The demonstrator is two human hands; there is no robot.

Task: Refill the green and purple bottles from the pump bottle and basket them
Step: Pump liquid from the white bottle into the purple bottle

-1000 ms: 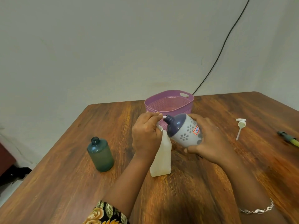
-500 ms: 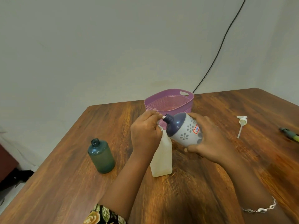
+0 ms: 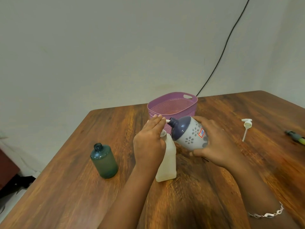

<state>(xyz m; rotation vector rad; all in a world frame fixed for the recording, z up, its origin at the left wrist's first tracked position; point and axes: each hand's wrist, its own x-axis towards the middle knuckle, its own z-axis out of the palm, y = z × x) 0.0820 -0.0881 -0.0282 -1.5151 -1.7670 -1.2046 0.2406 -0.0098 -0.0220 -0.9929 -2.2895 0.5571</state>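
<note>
Gripping the tilted purple bottle [image 3: 189, 136] in my right hand [image 3: 217, 146] over the pump bottle [image 3: 166, 166]; my left hand [image 3: 148, 142] hides its neck, and I cannot tell its grasp. Green bottle [image 3: 104, 161] left, basket [image 3: 189, 111] behind, pump head [image 3: 246, 125] right.

My left hand [image 3: 148, 142] hides the shoulder of the white bottle [image 3: 167, 164] from me. The sticker [image 3: 201, 133] on the purple bottle [image 3: 188, 138] is too small to read, and that green thing [image 3: 297, 138] at the right edge, maybe a pen, is cut off.
</note>
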